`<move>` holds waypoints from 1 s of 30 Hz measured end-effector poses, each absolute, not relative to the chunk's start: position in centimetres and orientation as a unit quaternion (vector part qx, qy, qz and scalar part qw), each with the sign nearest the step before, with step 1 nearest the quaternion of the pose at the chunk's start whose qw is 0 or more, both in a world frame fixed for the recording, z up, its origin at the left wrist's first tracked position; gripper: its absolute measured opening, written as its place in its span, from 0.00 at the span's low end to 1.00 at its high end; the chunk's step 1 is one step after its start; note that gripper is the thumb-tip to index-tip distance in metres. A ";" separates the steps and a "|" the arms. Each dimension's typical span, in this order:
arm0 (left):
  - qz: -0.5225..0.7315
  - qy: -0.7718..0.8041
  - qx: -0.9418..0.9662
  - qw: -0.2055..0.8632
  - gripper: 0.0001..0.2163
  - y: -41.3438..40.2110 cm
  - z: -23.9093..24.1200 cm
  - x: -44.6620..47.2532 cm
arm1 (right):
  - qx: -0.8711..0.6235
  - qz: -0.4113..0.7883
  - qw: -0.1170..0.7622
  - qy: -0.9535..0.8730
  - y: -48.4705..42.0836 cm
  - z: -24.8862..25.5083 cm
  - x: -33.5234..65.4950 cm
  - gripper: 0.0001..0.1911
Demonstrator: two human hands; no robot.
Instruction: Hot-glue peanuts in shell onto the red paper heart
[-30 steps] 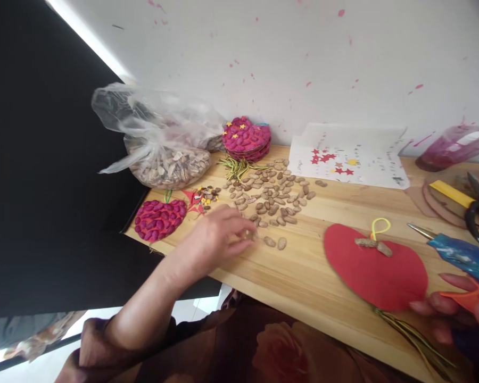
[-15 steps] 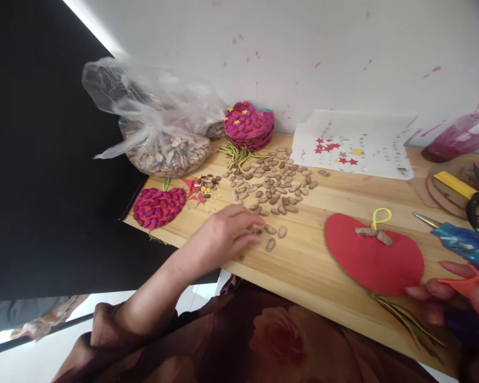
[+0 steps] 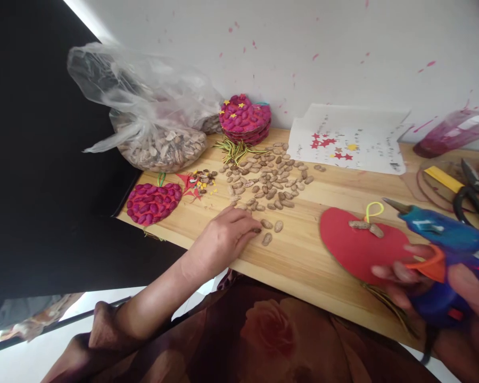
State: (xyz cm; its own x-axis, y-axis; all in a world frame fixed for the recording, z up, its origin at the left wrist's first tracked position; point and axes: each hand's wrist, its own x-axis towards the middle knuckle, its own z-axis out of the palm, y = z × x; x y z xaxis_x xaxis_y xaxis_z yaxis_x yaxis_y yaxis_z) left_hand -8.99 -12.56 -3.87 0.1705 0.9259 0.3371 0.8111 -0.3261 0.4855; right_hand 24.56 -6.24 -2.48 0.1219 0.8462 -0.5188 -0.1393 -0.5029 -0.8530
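Note:
My left hand (image 3: 231, 234) is low over the wooden table, its fingers closed together on a small dark brown piece (image 3: 257, 230) at the tips. Just beyond the fingertips lie three peanuts (image 3: 267, 239), apart from the larger spread of peanuts (image 3: 277, 181). My right hand (image 3: 403, 271) is wrapped round a blue hot glue gun (image 3: 443, 229) with an orange trigger, a red light glowing on its body. The gun's nozzle points left, above a red heart-shaped card (image 3: 355, 250). Two peanuts (image 3: 365, 227) sit at the card's top, near a yellow loop (image 3: 374, 210).
Behind stand a clear plastic bag of shells (image 3: 163, 146) and a stack of magenta-studded hearts (image 3: 245, 122). Another studded heart (image 3: 154, 204) lies at left. Paper with small stars (image 3: 347, 141), a pink-stained cup (image 3: 447, 133) and black scissors (image 3: 473, 186) are at back right.
My right hand has brought the glue gun left and up, over the card. My left hand's fingers have closed on the small dark piece. The view has shifted slightly.

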 end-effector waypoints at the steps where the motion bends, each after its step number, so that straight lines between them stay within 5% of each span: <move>1: 0.299 0.576 0.756 0.091 0.07 -12.5 -4.0 -8.9 | -0.618 0.608 0.414 -0.277 -6.2 -1.7 23.3 0.25; 9: 0.275 0.599 0.747 0.087 0.06 -12.9 -3.7 -8.7 | -0.355 0.850 0.250 -0.300 -7.1 -0.2 15.3 0.15; 15: 0.289 0.622 0.724 0.076 0.06 -13.5 -2.7 -10.3 | -0.341 0.866 0.252 -0.266 -6.9 -1.8 13.3 0.15; 21: 0.279 0.650 0.704 -0.066 0.05 -14.1 -1.9 -11.8 | -0.333 0.867 0.259 -0.264 -6.9 -1.9 13.3 0.14; 30: 0.236 0.580 0.780 -0.004 0.10 -15.4 -4.4 -10.4 | -0.348 0.856 0.267 -0.273 -7.1 -2.1 13.2 0.14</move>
State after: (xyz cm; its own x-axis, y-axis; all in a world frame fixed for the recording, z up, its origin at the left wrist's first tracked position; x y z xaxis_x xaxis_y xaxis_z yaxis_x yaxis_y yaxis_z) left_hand -10.41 -15.45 -4.43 0.2160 0.9024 0.3728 0.9063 -0.3274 0.2672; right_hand 13.23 -7.13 -2.07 -0.6146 0.6475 -0.4506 -0.2666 -0.7081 -0.6539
